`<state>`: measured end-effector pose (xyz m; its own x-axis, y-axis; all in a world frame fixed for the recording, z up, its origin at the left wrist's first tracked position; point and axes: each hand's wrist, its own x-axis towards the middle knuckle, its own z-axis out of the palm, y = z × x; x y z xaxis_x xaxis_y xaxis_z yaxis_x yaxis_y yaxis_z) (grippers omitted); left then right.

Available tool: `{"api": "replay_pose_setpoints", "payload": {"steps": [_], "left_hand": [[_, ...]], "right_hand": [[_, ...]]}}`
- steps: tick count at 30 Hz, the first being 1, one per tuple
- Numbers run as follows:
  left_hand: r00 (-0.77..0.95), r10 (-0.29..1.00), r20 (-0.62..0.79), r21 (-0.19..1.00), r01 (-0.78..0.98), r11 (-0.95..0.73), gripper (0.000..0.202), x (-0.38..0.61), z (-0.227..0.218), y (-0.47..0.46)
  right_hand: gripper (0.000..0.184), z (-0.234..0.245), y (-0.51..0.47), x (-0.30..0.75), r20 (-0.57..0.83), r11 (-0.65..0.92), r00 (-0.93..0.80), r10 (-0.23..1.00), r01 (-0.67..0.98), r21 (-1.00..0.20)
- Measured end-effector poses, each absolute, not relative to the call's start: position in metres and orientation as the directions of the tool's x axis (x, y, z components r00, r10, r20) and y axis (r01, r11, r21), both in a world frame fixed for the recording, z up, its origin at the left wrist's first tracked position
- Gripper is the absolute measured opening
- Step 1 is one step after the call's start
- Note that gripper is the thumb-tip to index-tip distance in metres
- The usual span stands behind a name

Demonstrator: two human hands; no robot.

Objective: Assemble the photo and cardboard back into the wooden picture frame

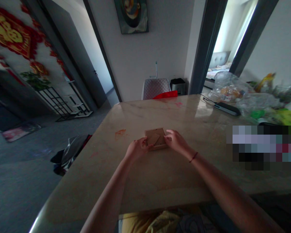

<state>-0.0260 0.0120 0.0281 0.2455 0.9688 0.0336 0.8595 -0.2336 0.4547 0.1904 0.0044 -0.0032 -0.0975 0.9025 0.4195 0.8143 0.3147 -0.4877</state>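
Observation:
A small brown square picture frame lies on the table between my hands, its back apparently upward, with a slanted flap or stand piece across the middle. My left hand grips its left edge, thumb and fingers closed at the lower left corner. At the right edge, the fingers of my right hand are bent in and pinch the frame's side. A dark red cord circles my right wrist. The fingers partly cover the frame's side edges.
The stone-topped table has an orange stain left of the frame. A dark elongated device with a cable and several plastic bags lie at the right. A quilted chair stands beyond the far edge. Part of the right side is pixelated.

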Motion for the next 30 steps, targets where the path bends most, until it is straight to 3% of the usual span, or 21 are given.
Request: {"api": "replay_pose_setpoints", "payload": {"steps": [8, 16, 19, 23, 26, 30], "left_hand": [[0.271, 0.962, 0.027, 0.429, 0.866, -0.256, 0.055, -0.028, 0.031, 0.012], [0.303, 0.953, 0.021, 0.404, 0.869, -0.285, 0.049, -0.029, 0.034, 0.009], [0.301, 0.954, -0.005, 0.375, 0.884, -0.277, 0.044, -0.027, 0.037, 0.007], [0.292, 0.956, -0.016, 0.368, 0.891, -0.265, 0.046, -0.025, 0.039, 0.006], [0.275, 0.961, -0.011, 0.349, 0.902, -0.255, 0.047, -0.026, 0.039, 0.005], [0.274, 0.961, 0.048, 0.296, 0.915, -0.275, 0.047, -0.028, 0.039, 0.005]], "right_hand": [[0.022, -0.003, 0.011, 0.193, 0.297, 0.187, 0.044, 0.954, 0.686, -0.703], [0.025, -0.004, 0.017, 0.198, 0.243, 0.17, 0.042, 0.969, 0.601, -0.781], [0.027, -0.005, 0.015, 0.196, 0.311, 0.244, -0.001, 0.95, 0.622, -0.744], [0.029, -0.005, 0.008, 0.189, 0.451, 0.415, -0.157, 0.879, 0.717, -0.56], [0.031, -0.004, 0.004, 0.186, 0.452, 0.427, -0.202, 0.869, 0.766, -0.481], [0.031, -0.004, 0.005, 0.186, 0.431, 0.414, -0.201, 0.88, 0.77, -0.486]]}}
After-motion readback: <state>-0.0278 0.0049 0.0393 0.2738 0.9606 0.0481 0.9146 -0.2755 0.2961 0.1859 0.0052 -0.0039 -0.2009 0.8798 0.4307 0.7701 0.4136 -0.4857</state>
